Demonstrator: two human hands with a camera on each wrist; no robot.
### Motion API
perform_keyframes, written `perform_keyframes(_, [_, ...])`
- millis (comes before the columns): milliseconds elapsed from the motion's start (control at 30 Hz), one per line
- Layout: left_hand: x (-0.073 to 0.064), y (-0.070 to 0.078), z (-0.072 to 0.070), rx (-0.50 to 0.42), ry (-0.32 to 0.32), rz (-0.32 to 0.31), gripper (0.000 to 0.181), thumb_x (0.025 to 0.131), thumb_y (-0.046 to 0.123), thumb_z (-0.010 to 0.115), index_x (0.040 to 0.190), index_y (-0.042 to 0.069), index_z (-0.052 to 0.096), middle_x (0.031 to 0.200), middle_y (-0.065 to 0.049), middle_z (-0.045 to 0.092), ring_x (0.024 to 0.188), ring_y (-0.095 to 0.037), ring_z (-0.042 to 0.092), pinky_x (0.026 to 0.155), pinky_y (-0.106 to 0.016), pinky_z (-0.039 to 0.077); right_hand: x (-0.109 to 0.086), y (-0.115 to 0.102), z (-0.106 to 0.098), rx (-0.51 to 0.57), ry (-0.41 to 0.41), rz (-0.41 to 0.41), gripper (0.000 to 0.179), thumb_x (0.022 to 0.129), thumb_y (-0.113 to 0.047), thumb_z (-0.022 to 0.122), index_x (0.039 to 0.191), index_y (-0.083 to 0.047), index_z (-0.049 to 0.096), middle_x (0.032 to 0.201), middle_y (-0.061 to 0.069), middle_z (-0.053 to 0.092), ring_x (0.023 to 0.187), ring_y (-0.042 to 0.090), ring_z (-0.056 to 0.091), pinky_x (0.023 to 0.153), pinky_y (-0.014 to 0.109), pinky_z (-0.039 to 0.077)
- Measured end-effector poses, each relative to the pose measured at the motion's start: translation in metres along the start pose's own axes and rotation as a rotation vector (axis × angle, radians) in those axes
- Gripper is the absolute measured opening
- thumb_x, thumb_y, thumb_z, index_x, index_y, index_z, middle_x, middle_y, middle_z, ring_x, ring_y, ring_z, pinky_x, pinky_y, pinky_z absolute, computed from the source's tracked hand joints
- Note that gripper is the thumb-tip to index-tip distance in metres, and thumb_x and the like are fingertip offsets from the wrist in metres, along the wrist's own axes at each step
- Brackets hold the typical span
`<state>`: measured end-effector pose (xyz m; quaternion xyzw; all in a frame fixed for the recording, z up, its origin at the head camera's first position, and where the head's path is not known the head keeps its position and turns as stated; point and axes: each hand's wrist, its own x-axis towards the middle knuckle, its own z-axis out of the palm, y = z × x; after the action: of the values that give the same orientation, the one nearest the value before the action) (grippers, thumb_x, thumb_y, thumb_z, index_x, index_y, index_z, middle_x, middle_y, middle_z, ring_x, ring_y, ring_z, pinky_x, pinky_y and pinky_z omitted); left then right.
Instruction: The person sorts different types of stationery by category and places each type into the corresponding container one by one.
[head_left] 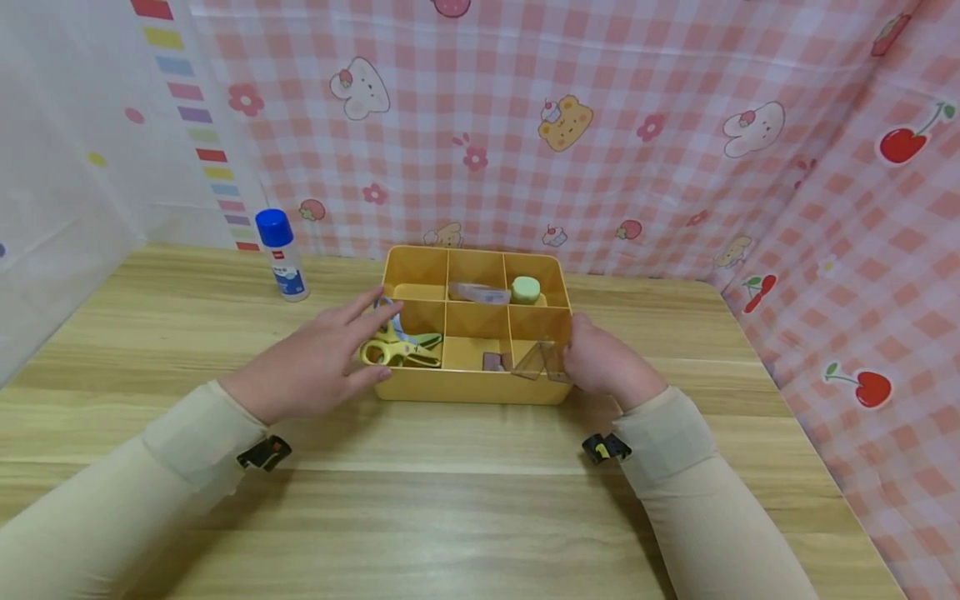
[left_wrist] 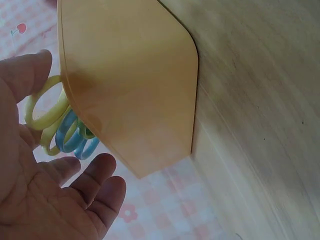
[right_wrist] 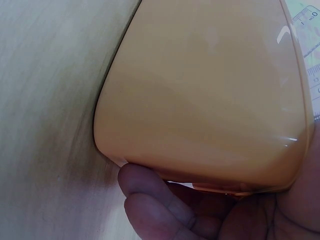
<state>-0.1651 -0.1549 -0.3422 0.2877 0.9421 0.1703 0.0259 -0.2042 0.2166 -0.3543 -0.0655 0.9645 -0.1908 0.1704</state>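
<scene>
A yellow divided storage box [head_left: 472, 387] stands on the wooden table. Yellow-handled scissors [head_left: 379, 353] and blue-handled scissors [left_wrist: 66, 131] lie in its front left compartment, handles jutting past the rim. My left hand [head_left: 315, 362] is spread beside them at the box's left end; whether it touches them I cannot tell. My right hand [head_left: 600, 358] grips the box's right end, its fingers [right_wrist: 150, 200] curled round the side wall. Clear rulers [head_left: 531, 360] with printed scales stick up in the front right compartment. A small dark piece [head_left: 492, 362] lies in the front middle one.
A glue bottle [head_left: 285, 271] with a blue cap stands upright behind my left hand. In the back row of the box are a light green rounded item [head_left: 525, 290] and a clear plastic piece [head_left: 480, 293]. Pink checked cloth [head_left: 480, 125] hangs close behind the box.
</scene>
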Motion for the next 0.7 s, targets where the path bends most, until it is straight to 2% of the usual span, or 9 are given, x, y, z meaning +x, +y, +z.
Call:
perform_keyframes(133, [-0.002,-0.005,-0.006,-0.013,-0.008,0.000,0.083,0.101,0.050,0.066,0.167,0.021,0.026,0.176,-0.017,0.013,0.156,-0.051,0.029,0.117,-0.068,0.036,-0.001,-0.001,-0.001,0.006,-0.001,0.000,0.041,0.110,-0.015,0.035,0.143,0.010,0.034,0.131,0.029,0.060,0.104,0.034,0.060,0.088,0.045,0.050])
perform_keyframes(267, [-0.001,-0.013,-0.025,-0.043,0.013,-0.022,0.084,0.100,0.057,0.064,0.167,0.023,0.026,0.176,-0.014,0.014,0.157,-0.048,0.027,0.116,-0.070,0.035,-0.002,-0.002,-0.001,0.013,0.002,0.001,0.040,0.110,-0.015,0.035,0.142,0.009,0.034,0.131,0.029,0.059,0.105,0.034,0.060,0.088,0.045,0.050])
perform_keyframes(400, [0.005,-0.028,-0.046,-0.040,0.093,-0.066,0.082,0.102,0.056,0.060,0.166,0.017,0.027,0.174,-0.016,0.020,0.158,-0.046,0.024,0.120,-0.071,0.029,-0.002,-0.002,-0.001,0.012,0.004,0.002,0.039,0.110,-0.015,0.035,0.141,0.009,0.035,0.129,0.029,0.060,0.104,0.034,0.060,0.087,0.045,0.050])
perform_keyframes(567, [0.013,-0.054,-0.061,0.084,0.228,-0.101,0.076,0.101,0.044,0.067,0.159,0.004,0.039,0.166,-0.027,0.032,0.151,-0.053,0.031,0.118,-0.072,0.027,-0.001,-0.002,0.000,0.007,0.006,-0.005,0.039,0.110,-0.015,0.034,0.140,0.010,0.035,0.129,0.029,0.060,0.104,0.034,0.059,0.089,0.046,0.050])
perform_keyframes(633, [0.018,-0.062,-0.064,0.129,0.271,-0.129,0.072,0.100,0.041,0.070,0.156,0.004,0.043,0.161,-0.031,0.038,0.147,-0.055,0.035,0.117,-0.072,0.028,-0.001,-0.001,0.000,0.009,0.005,-0.005,0.039,0.110,-0.014,0.035,0.140,0.010,0.035,0.129,0.029,0.060,0.104,0.034,0.059,0.089,0.046,0.050])
perform_keyframes(700, [0.022,-0.071,-0.068,0.146,0.276,-0.173,0.071,0.100,0.043,0.069,0.155,0.007,0.044,0.160,-0.033,0.037,0.145,-0.057,0.037,0.116,-0.073,0.029,-0.001,-0.001,0.000,0.008,0.003,-0.001,0.039,0.109,-0.014,0.035,0.140,0.010,0.035,0.127,0.029,0.060,0.103,0.034,0.060,0.087,0.045,0.050])
